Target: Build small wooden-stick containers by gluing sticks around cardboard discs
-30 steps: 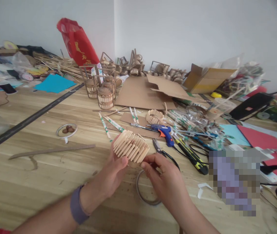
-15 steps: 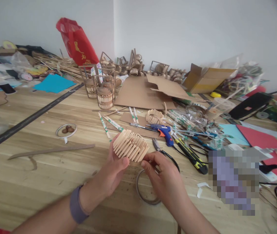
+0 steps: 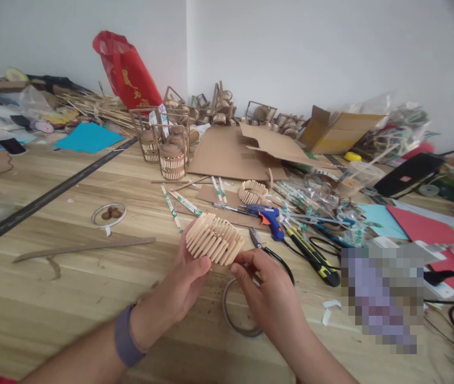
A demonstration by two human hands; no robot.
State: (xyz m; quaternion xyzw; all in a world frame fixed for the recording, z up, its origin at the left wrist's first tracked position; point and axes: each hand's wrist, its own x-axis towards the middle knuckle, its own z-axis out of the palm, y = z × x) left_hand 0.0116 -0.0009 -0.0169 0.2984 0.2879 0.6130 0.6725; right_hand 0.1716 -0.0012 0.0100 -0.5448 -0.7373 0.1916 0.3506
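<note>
Cradling a slatted ring made of pale wooden sticks, the left hand has its thumb along the near side and the rest of its fingers mostly hidden behind. The ring is raised over the middle of the wooden table, tilted so that its stick ends show. At its near right edge the right hand is bent narrow, thumb and forefinger close together at the sticks; whether anything is pinched between them I cannot tell. A purple band circles the left wrist. Partly covered by the right hand, a brown hoop lies on the tabletop. Just beyond the hands are black-handled scissors, a blue glue gun and a second slatted ring, which rests near the gun's nozzle. A yellow-and-black cutter lies to the right of the scissors. Over on the left, a pale hoop surrounds a few round brown pieces, and a long brown strip lies nearer the person.
</note>
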